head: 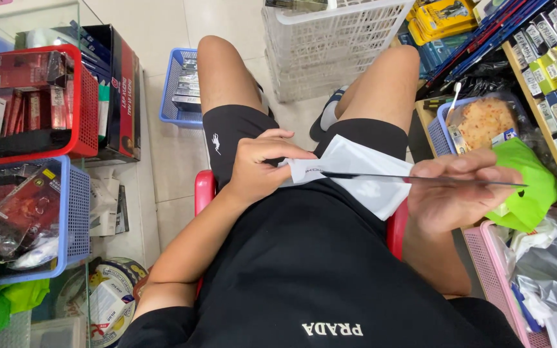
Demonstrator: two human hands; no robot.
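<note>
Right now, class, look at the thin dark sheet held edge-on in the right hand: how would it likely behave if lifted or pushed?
The thin dark sheet probably stays fairly stiff: it runs straight past the right hand without drooping. It looks light, since fingertips alone carry it. Its smooth, flat face could be slippery, unlike the soft white packet pinched by the left hand.

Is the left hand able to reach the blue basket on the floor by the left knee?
Probably yes. The left hand pinches the white pouch on the lap, but nothing stands between it and the blue basket; it would need to let go and lean forward.
</note>
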